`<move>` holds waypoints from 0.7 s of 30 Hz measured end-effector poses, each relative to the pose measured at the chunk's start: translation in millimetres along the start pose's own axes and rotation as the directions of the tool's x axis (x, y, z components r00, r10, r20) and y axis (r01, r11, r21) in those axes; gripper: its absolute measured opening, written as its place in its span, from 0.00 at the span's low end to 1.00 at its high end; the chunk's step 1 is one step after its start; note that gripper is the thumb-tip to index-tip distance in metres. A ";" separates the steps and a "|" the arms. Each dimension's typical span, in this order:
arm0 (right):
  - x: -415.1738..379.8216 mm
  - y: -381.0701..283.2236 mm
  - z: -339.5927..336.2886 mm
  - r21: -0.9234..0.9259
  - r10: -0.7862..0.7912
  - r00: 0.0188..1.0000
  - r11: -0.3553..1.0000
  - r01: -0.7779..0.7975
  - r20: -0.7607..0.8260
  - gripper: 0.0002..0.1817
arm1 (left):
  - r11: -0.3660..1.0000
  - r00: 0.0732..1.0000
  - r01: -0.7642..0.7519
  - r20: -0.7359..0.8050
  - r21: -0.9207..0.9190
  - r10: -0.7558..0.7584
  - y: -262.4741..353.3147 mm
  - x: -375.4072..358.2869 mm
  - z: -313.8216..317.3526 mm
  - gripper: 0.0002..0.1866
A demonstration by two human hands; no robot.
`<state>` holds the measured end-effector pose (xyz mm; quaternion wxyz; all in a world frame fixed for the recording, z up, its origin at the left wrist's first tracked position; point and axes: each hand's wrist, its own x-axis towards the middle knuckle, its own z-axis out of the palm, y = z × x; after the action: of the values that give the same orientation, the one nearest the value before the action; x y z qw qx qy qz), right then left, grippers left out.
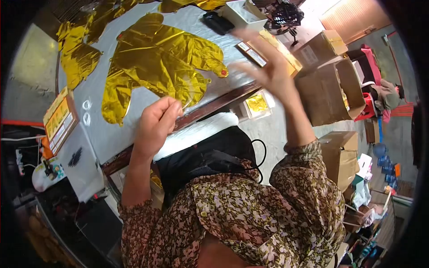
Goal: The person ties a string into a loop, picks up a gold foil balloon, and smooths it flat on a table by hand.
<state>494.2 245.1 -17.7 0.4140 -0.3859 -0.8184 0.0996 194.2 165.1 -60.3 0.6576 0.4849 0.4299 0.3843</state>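
Observation:
My left hand (157,123) is closed in a pinch at the table's near edge, and a thin clear strip (193,91) runs up from its fingertips over the foil. Flat on the table beyond it lies a gold foil balloon (156,62), uninflated and wrinkled, with small red marks at two of its tips. My right hand (270,67) is raised at the right of the table, blurred by motion, its fingers spread and nothing visible in them. Across my lap, just below the table edge, rests a white bundle of fine strands (201,134).
More gold foil pieces (78,58) lie at the table's left and back. A white box (243,15) and a black pouch (217,22) stand at the far right, near a black fan (286,15). Cardboard boxes (330,91) line the right side. Printed packs (61,120) sit at left.

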 end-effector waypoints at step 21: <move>-77.6 138.3 -70.3 -0.556 0.657 0.704 0.489 -0.672 -0.272 0.31 | 0.988 0.998 -0.054 0.028 0.145 0.051 -5.1 -5.7 4.0 0.14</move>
<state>651.0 273.1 -86.2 0.2021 -0.7846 -0.5855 -0.0272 196.5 157.4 -63.5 0.6152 0.5476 0.4358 0.3629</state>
